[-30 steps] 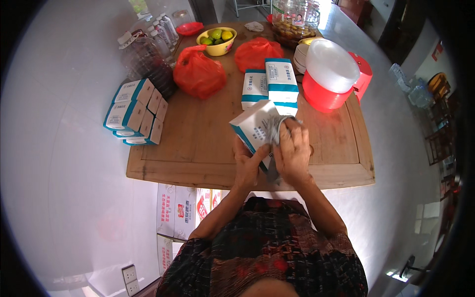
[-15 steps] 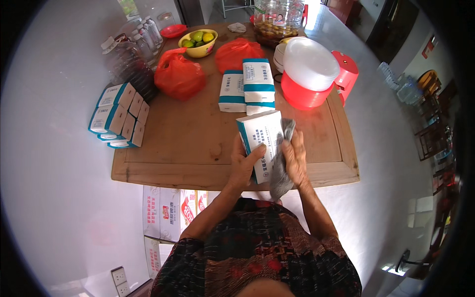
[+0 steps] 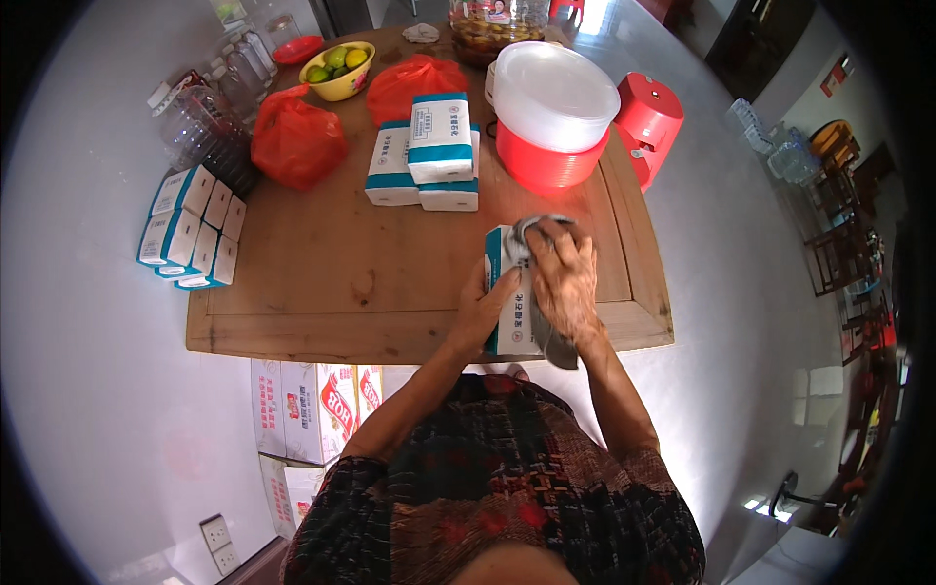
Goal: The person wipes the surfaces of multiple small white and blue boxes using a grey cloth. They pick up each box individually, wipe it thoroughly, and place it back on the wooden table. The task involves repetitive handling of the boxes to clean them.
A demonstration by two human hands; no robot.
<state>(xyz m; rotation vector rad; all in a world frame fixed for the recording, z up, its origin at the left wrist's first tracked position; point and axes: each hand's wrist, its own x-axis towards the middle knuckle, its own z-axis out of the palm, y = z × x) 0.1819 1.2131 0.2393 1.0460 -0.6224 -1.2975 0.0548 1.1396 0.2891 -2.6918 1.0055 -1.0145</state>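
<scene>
My left hand [image 3: 482, 307] grips the left side of a white and teal tissue pack [image 3: 518, 317] at the table's front edge, thumb on its upper face. Over the right part of that face, my right hand [image 3: 563, 278] presses a grey cloth [image 3: 554, 343], fingers curled round it; the cloth's lower end hangs toward me. Hand and cloth hide much of the pack. Beyond, a few like packs [image 3: 441, 136] lie together, one on top of the others. Several more packs [image 3: 190, 232] are stacked at the table's left edge.
On the wooden table [image 3: 322, 263] stand red plastic bags [image 3: 297, 146], a yellow fruit bowl [image 3: 338, 86], red and clear plastic tubs [image 3: 554, 166] and a large jar [image 3: 495, 34]. Plastic bottles [image 3: 210, 122] line the left wall. Cartons [image 3: 302, 409] sit below the table's front edge.
My right hand has moved from the pack's right side onto its upper face, carrying the cloth over it. My left hand still holds the pack. The whole view has shifted slightly.
</scene>
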